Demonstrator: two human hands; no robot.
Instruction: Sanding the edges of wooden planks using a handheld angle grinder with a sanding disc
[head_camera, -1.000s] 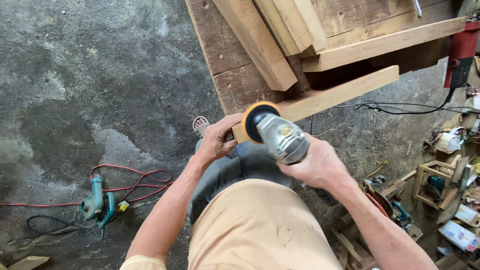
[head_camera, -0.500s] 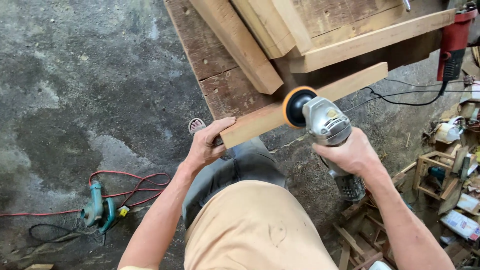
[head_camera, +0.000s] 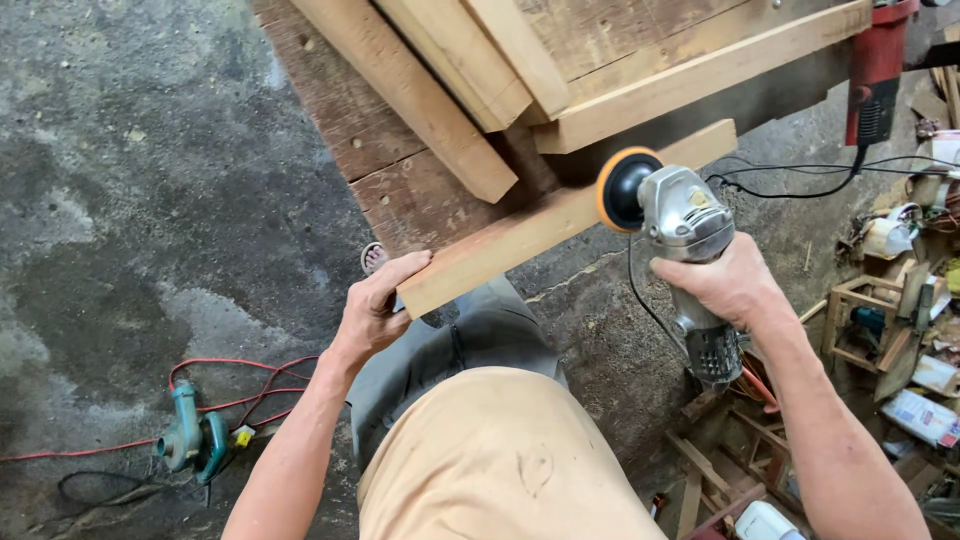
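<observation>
We stand on a stained concrete floor (head_camera: 150, 200) in a cluttered workshop, looking down at a rough wooden desk (head_camera: 400, 180) stacked with planks. Our right hand (head_camera: 725, 285) is wrapped firmly around the grey body of an angle grinder (head_camera: 685, 225), whose orange-rimmed sanding disc (head_camera: 620, 190) sits against the side of a long pale wood strip (head_camera: 540, 225), just ahead of the knuckles. Our left hand (head_camera: 375, 310) is closed over the near end of that same strip, fingers on top and thumb below, bracing it where it juts off the desk toward our grey trousers.

To sand well here, we judge that the disc should meet the wood at a shallow tilt, with light, even pressure and steady travel along the strip, while the left hand holds the end rigid and stays well clear of the disc. The grinder's black cord (head_camera: 640, 300) hangs just under the right hand and ought to trail away from the pad.

Beyond the right hand, a red power tool (head_camera: 875, 80) hangs at the desk's far edge, and wooden scraps (head_camera: 880, 340) pile up further out. Well away from the left hand, a teal blower (head_camera: 190, 440) lies on the floor with a red cable (head_camera: 260, 375) looped beside it.
</observation>
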